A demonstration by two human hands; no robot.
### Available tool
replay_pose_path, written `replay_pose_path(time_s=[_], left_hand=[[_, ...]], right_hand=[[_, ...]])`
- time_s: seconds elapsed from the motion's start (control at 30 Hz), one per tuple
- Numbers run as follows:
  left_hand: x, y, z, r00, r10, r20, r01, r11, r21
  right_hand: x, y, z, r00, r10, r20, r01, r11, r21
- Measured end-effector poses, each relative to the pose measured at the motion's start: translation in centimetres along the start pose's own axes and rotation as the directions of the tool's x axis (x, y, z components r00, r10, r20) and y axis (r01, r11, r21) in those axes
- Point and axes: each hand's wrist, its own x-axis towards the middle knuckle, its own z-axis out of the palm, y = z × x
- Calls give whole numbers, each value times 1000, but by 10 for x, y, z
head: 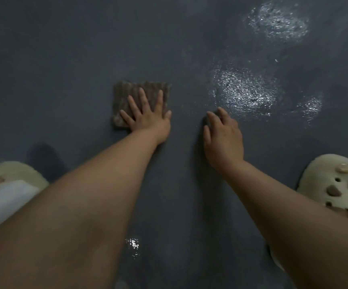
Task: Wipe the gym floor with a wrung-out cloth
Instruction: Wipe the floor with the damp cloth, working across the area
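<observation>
Cloth (135,97): brownish, ribbed, folded near-square, ribs running away from the person; left hand (148,119) spread flat upon it; right hand (223,138) relaxed, fingertips on the dark floor (64,59).

No readable text, labels, brands, numbers or signs anywhere.

A single head-worn wide-angle camera looks steeply down and forward at the dark floor (64,49) from close above. Both forearms enter from the bottom edge and reach toward frame centre. One clog (336,184) sits at the right edge, another at the left. Wide-angle distortion enlarges the near forearms. No second view is supplied.
</observation>
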Motion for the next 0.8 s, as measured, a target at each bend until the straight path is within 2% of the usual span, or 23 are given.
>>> replay_pose_path(time_s=[0.1, 0.2, 0.33, 0.4, 0.53, 0.67, 0.8], left_hand=[[-41, 35, 22, 977, 210, 32, -212, 976, 57], [-97, 58, 44, 903, 405, 139, -421, 901, 106], [-124, 56, 36, 793, 500, 350, -576, 802, 160], [-129, 50, 19, 784, 498, 369, -575, 807, 132], [-157, 37, -16, 871, 415, 263, -448, 891, 77], [-195, 27, -42, 917, 349, 192, -359, 933, 18], [-233, 14, -61, 931, 344, 117, -352, 934, 52]], right_hand=[[-2, 7, -10, 1000, 30, 2, -30, 994, 110], [-12, 16, -24, 997, 79, 21, -81, 987, 140], [-36, 23, -47, 987, 155, 39, -158, 982, 108], [-50, 22, -57, 980, 181, 78, -187, 978, 88], [-83, 14, -86, 974, 187, 128, -190, 982, 14], [-116, 0, -113, 988, 112, 104, -106, 992, -61], [-146, -15, -133, 998, 47, 50, -43, 996, -79]])
